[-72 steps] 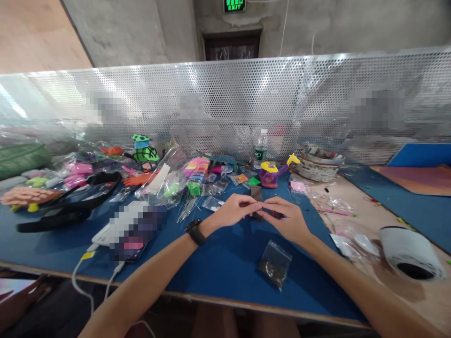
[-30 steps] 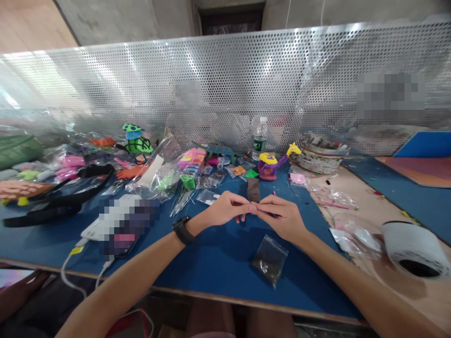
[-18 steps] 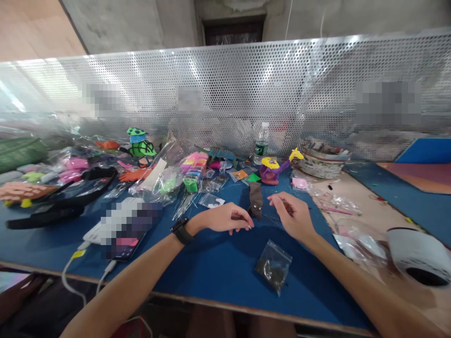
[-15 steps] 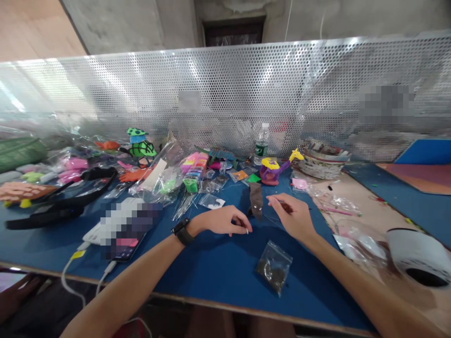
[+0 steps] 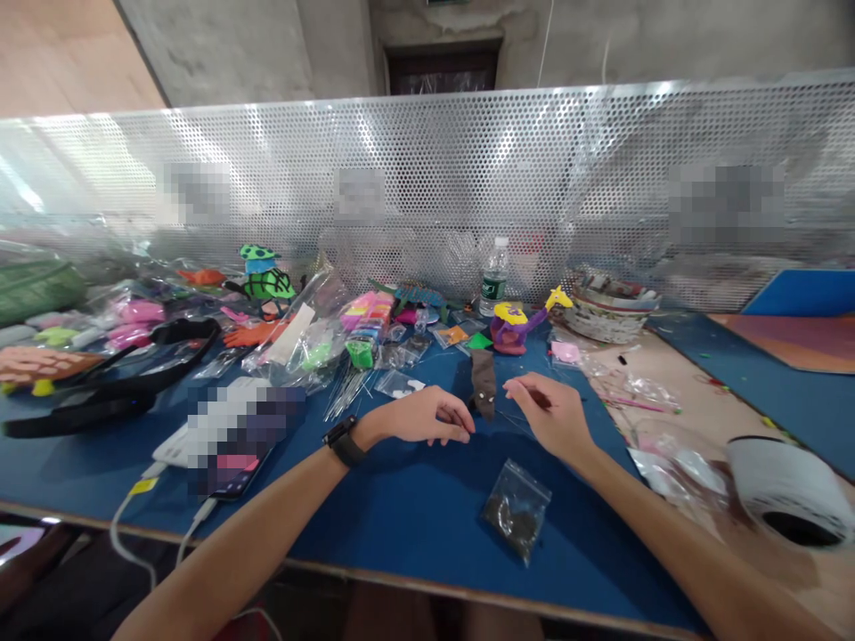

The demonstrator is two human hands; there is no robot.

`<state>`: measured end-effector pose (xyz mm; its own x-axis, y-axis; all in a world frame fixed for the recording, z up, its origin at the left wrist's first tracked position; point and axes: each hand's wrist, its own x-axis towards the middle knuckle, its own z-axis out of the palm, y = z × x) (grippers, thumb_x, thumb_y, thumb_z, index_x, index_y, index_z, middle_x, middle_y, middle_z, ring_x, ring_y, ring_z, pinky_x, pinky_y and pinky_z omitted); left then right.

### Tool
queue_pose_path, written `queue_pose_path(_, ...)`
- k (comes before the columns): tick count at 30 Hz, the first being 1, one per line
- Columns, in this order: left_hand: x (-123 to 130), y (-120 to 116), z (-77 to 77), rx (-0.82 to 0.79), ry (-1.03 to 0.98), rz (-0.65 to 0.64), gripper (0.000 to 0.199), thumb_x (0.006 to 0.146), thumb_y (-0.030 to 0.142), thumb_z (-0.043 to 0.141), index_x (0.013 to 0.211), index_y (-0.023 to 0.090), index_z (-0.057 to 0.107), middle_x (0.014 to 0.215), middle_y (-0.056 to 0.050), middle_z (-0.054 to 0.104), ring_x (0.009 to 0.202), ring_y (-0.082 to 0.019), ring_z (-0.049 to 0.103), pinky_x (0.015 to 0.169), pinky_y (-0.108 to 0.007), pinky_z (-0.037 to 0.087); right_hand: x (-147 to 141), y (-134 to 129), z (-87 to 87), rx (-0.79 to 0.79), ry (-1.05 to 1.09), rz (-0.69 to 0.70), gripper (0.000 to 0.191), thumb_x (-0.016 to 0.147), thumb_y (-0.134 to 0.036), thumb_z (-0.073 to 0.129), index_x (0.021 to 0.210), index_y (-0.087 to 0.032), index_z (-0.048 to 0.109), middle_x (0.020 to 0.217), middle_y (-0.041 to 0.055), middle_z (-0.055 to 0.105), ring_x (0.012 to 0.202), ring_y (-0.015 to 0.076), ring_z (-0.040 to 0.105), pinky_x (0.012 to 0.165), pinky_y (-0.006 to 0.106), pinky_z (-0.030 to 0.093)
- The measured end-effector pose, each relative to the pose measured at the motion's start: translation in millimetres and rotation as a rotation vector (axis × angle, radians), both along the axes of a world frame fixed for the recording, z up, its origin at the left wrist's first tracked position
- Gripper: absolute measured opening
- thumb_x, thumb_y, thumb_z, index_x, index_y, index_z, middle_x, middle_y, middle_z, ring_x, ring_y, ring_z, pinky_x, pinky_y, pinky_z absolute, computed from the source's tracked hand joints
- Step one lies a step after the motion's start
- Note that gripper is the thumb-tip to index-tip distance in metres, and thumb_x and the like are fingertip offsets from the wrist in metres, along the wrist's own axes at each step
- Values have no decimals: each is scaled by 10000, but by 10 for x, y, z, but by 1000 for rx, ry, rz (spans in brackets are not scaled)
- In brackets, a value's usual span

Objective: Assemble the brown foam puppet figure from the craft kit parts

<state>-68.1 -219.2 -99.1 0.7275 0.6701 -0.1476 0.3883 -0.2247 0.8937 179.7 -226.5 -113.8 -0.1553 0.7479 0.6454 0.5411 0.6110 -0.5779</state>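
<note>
A small dark grey clay figure [image 5: 482,383] with two tiny white eyes stands on the blue table between my hands. To its left, my left hand [image 5: 427,417], with a black watch [image 5: 344,441] on its wrist, has its fingers curled toward the thumb. Whatever they may hold is too small to tell. On the figure's right side my right hand [image 5: 551,414] is closed in a pinch, fingertips close to the figure; its contents are hidden. In front of both hands lies a clear zip bag [image 5: 517,512] with dark grey material inside. Thin wires [image 5: 517,420] lie beside the figure.
A purple and yellow giraffe figure [image 5: 514,329], a water bottle [image 5: 494,276] and a round basket [image 5: 611,312] stand behind. Bagged coloured clay [image 5: 367,312], a phone [image 5: 233,472], a white power bank [image 5: 214,427] and a black strap [image 5: 147,378] are left. A white roll [image 5: 788,490] lies right.
Both hands stay nearly in place beside the grey figure. A small white tip seen at my left fingertips no longer shows. The view has shifted slightly.
</note>
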Motion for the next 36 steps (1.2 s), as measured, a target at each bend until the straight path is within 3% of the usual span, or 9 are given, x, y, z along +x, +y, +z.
queue_pose_path(6, -2, -21, 34, -25, 52, -43, 324, 834, 474, 707, 843, 150, 715, 674, -10, 661, 475, -65, 505, 460, -186, 411, -37, -19, 25, 36, 5, -12, 298, 868, -472, 695, 725, -211, 716, 613, 0, 655, 473, 123, 506, 484, 272, 412)
queue_pose_path(14, 2, 45, -85, -51, -52, -39, 315, 799, 431, 755, 943, 151, 739, 788, -57, 723, 637, -123, 642, 609, -232, 533, -31, -13, 7, -13, 47, 55, 248, 931, -412, 631, 940, -213, 778, 727, 19, 699, 500, 120, 547, 512, 273, 437)
queue_pose_path(18, -1, 41, -85, -49, -41, -62, 349, 861, 484, 675, 965, 154, 723, 911, -85, 745, 647, -111, 632, 615, -231, 536, -15, -17, 4, -49, 48, 37, 279, 929, -440, 626, 842, -206, 751, 659, 5, 663, 476, 115, 525, 495, 265, 417)
queue_pose_path(22, 23, 6, -60, 7, 11, -1, 352, 815, 503, 720, 868, 156, 688, 712, -16, 669, 528, -85, 552, 515, -200, 463, -12, -33, 12, -93, 42, 41, 434, 975, -485, 523, 668, -199, 635, 511, -12, 572, 442, 116, 508, 472, 252, 390)
queue_pose_path(26, 49, -25, -49, 31, 62, 62, 359, 798, 512, 725, 836, 160, 669, 648, 16, 611, 476, -78, 507, 471, -198, 407, -20, -38, 14, -143, 48, 54, 451, 983, -502, 491, 649, -208, 567, 466, -29, 524, 420, 111, 494, 465, 241, 382)
queue_pose_path(31, 73, -75, -12, 244, 114, 36, 240, 858, 368, 665, 912, 150, 751, 732, -20, 695, 585, -91, 538, 569, -200, 401, -29, -44, 20, -170, 25, 113, 388, 982, -485, 499, 704, -217, 532, 516, -36, 565, 435, 106, 510, 487, 232, 394)
queue_pose_path(36, 172, -178, -8, 404, 125, 146, 298, 883, 403, 627, 875, 160, 799, 698, -13, 711, 586, -99, 513, 550, -218, 336, -30, -66, 20, -304, -138, 286, 346, 1028, -434, 412, 771, -229, 520, 536, -43, 622, 453, 112, 541, 514, 227, 410)
